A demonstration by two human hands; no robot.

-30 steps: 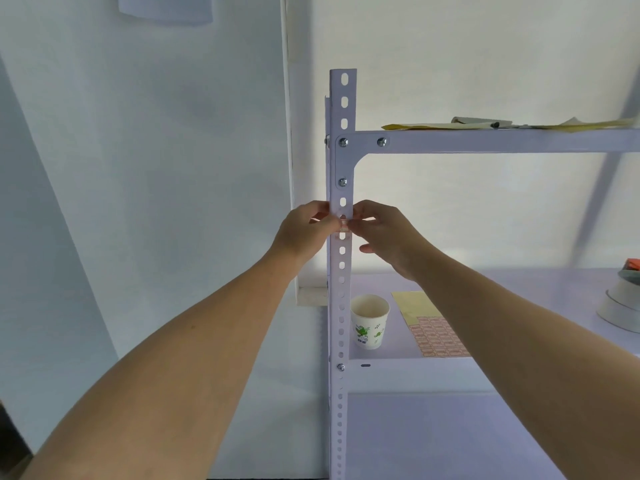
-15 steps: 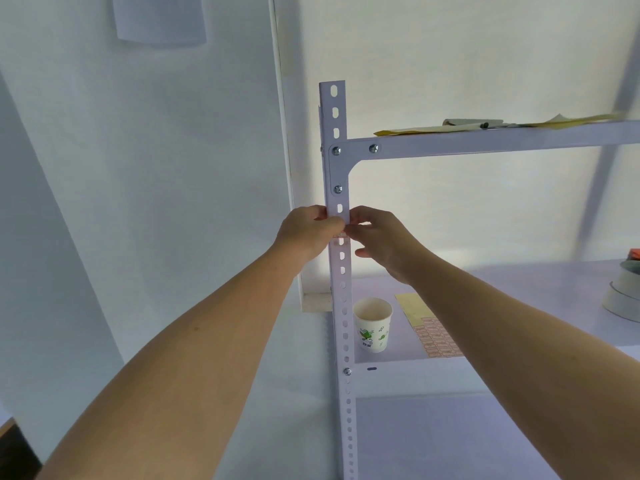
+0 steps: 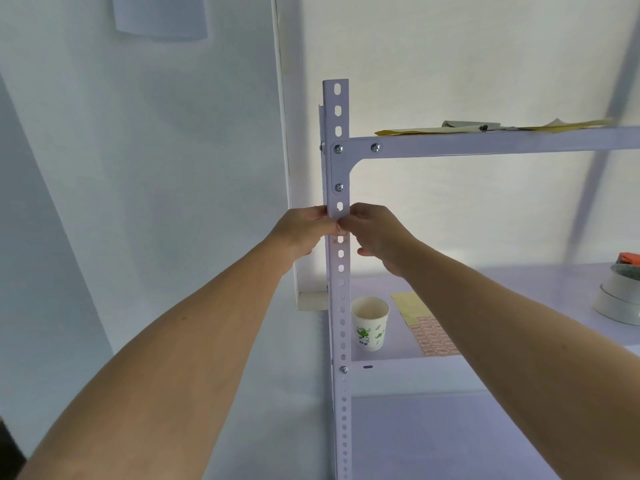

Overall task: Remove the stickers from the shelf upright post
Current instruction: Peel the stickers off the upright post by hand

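Note:
A white perforated upright post (image 3: 338, 299) of a metal shelf runs up the middle of the view. A small reddish sticker (image 3: 341, 232) shows on the post, just below my fingertips. My left hand (image 3: 302, 230) grips the post from the left, thumb on its front. From the right, my right hand (image 3: 375, 233) meets it, its fingertips pinched at the sticker's upper edge. Most of the sticker is hidden by my fingers.
A paper cup (image 3: 370, 322) with green print stands on the middle shelf (image 3: 519, 285) beside a yellow sheet of reddish stickers (image 3: 429, 329). Rolls of tape (image 3: 621, 297) sit at the right. Papers (image 3: 491, 127) lie on the top shelf. White walls stand behind and left.
Both hands stay together at the same spot on the post. The view has shifted a little, so the post sits slightly left and lower than a second ago.

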